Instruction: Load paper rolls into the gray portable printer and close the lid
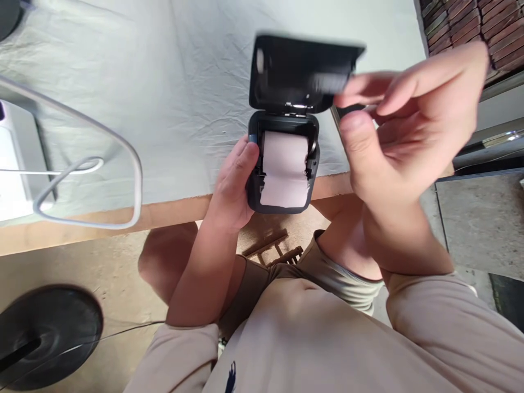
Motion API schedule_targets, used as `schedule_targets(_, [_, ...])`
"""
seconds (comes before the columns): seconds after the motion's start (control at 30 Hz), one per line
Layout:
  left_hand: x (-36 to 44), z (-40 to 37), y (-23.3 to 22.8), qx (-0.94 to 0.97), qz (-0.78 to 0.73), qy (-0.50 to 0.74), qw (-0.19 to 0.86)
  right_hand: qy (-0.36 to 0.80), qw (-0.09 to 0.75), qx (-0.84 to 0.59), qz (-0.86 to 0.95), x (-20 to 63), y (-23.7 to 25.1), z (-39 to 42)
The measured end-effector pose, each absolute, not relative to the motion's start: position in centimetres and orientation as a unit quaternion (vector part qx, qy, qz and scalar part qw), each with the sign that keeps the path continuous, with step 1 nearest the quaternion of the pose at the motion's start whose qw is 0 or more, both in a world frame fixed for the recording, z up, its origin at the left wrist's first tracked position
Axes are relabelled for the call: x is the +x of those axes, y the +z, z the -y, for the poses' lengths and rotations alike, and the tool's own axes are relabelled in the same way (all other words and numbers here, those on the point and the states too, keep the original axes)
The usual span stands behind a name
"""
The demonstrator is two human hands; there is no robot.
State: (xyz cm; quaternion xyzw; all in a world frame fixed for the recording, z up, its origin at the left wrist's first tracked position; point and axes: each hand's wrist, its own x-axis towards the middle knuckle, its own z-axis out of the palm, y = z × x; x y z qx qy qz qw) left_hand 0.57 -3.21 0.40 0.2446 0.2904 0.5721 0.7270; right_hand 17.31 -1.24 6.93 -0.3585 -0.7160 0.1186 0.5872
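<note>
Here, one small dark printer, lid raised, held at the near edge of a cloth-covered table.

Position: the printer body sits in the left hand, which wraps its left side, thumb along the upper left edge, fingers tucked behind and under. The hand is closed around the casing. The right hand hovers just to the right of the printer and a little above it, blurred; its fingers are curled loosely, thumb forward, fingertips near or against the right corner of the raised lid. Whether it actually grips the lid cannot be told.

Orientation: the body's long axis runs away from the person, hinge at the far end, rounded front end nearest the torso. The lid stands up from the hinge, its inner face turned toward the camera. The open bay faces upward.

Contents: a white paper roll lies across the bay, its axis left to right, with a loose sheet drawn over the near end, edge ragged.

Surroundings: to the left of the left hand, a white cable loops over the cloth; below it, well apart on the floor, a round black base. Beneath the hands, the person's knees and beige shirt.
</note>
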Motion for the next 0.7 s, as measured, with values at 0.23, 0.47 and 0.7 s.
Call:
schedule_targets(0.23, [1.0, 3.4, 0.1, 0.249, -0.274, 0.616, 0.695, 0.002, 0.188, -0.427, 0.885, 17.6, 8.9, 0.4])
schedule_targets(0.47, [1.1, 3.3, 0.2, 0.261, -0.260, 0.638, 0.676, -0.037, 0.006, -0.489, 0.872, 15.2, 11.6, -1.1])
schedule_targets(0.7, [1.0, 2.9, 0.1, 0.193, -0.254, 0.656, 0.684, 0.235, 0.449, -0.457, 0.731, 20.2, 11.1, -0.8])
